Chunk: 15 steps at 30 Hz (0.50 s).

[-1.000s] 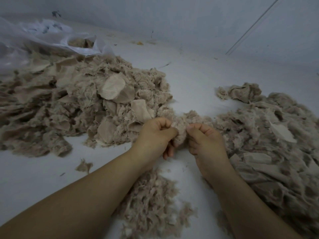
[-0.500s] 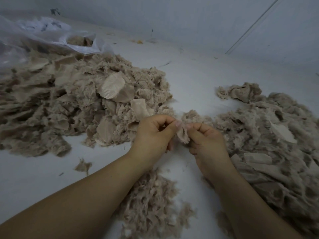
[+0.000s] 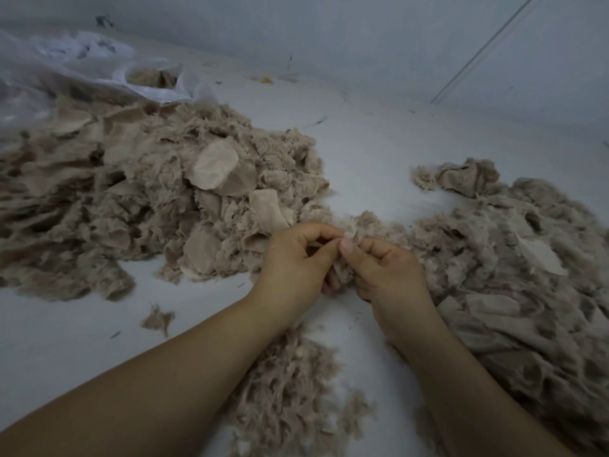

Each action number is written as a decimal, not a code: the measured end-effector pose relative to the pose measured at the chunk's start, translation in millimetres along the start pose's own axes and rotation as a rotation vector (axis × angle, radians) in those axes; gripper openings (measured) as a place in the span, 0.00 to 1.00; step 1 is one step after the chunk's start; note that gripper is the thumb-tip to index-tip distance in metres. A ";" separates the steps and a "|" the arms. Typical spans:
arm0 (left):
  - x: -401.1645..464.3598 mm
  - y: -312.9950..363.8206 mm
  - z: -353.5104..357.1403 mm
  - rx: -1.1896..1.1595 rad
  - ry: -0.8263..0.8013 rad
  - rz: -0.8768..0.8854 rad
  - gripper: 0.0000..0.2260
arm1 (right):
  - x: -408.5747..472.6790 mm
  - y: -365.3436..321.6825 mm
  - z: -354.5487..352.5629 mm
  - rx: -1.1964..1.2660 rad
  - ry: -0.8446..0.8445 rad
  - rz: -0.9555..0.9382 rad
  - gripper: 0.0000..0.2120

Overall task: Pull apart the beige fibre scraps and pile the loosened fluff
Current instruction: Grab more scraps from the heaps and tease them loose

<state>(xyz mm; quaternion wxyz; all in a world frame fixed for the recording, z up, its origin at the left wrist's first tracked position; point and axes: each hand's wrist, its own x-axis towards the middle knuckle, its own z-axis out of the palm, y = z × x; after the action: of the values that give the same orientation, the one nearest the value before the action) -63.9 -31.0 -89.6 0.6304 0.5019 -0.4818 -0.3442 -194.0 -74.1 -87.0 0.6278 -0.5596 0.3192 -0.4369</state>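
Item: beige fibre scraps, sorting in progress, as I read it from my station. Far left, a clear plastic bag (image 3: 66, 80) lies open behind the large scrap heap (image 3: 138, 206), which sits well left of the hands on the white floor (image 3: 379, 153). Left hand (image 3: 296, 262): thumb and curled fingers pinching the left edge of one small scrap (image 3: 342, 268). Right hand (image 3: 385, 272): thumb and fingers pinching the same scrap's right edge; the two hands nearly touching, both equally near it. The scrap hangs between them, so I judge the pull must run left–right. Below the hands, the loosened fluff pile (image 3: 290, 384). Far right, a second heap (image 3: 514, 258), just beside the right wrist.
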 end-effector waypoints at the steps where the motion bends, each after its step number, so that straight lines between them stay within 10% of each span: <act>1: 0.4 0.0 -1.0 -0.037 0.011 -0.021 0.05 | 0.0 0.1 0.3 0.006 0.009 -0.003 0.10; 15: 0.4 4.0 -1.3 -0.189 0.088 -0.195 0.11 | 4.1 3.6 -3.1 0.040 0.086 0.060 0.23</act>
<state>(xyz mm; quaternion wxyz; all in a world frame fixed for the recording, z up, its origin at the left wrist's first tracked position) -62.7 -30.0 -85.6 0.6591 0.4995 -0.3681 -0.4251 -194.4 -79.1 -90.7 0.6373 -0.5178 0.3538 -0.4479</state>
